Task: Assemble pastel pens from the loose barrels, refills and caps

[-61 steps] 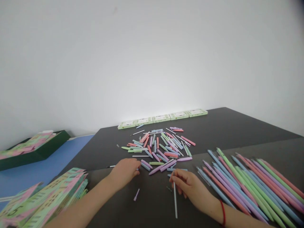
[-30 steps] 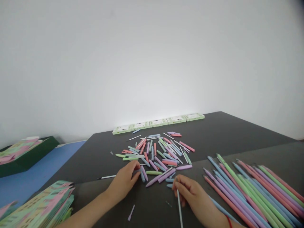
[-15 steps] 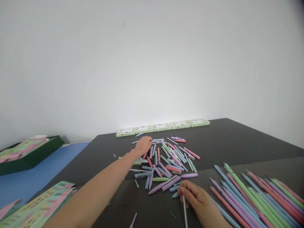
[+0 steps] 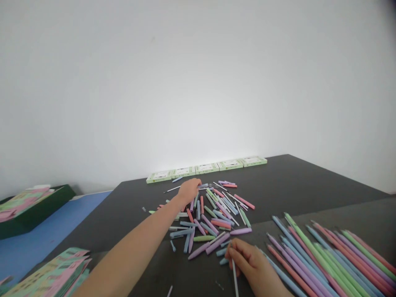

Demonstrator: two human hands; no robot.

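Observation:
My left hand reaches over the far side of a heap of pen parts. Its fingers are curled together at the end of a blue pen barrel; what they pinch is hidden. Close to me, my right hand is closed on a thin white pen refill, its tip pointing away from me. Between the hands lie pastel barrels and caps, among them a purple barrel and a green cap, mixed with loose white refills.
Many pastel pens lie side by side at the right. Several flat green-white boxes line the back edge. On the left are printed packets and a dark green tray on a blue surface.
My left hand has shifted slightly right, its fingers now covering part of the blue barrel. My right hand still grips the refill. The whole view has turned a little to the right.

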